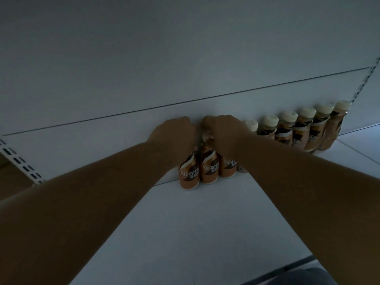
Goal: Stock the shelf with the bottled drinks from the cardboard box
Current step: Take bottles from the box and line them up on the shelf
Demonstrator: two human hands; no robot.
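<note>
Both arms reach deep onto a white shelf (185, 223) in dim light. My left hand (174, 133) grips the top of the leftmost brown Nescafé bottle (189, 175), which stands on the shelf against the back wall. My right hand (222, 132) is curled over the tops of the two bottles (209, 168) beside it. A row of several more coffee bottles (302, 130) with cream caps runs to the right along the back wall. The cardboard box is out of sight.
The white back panel (185, 58) rises behind the bottles. Slotted shelf uprights show at the left (18, 159) and the far right (366, 81). The shelf's front edge (287, 268) lies at the lower right. A brownish surface (12, 177) shows at the left.
</note>
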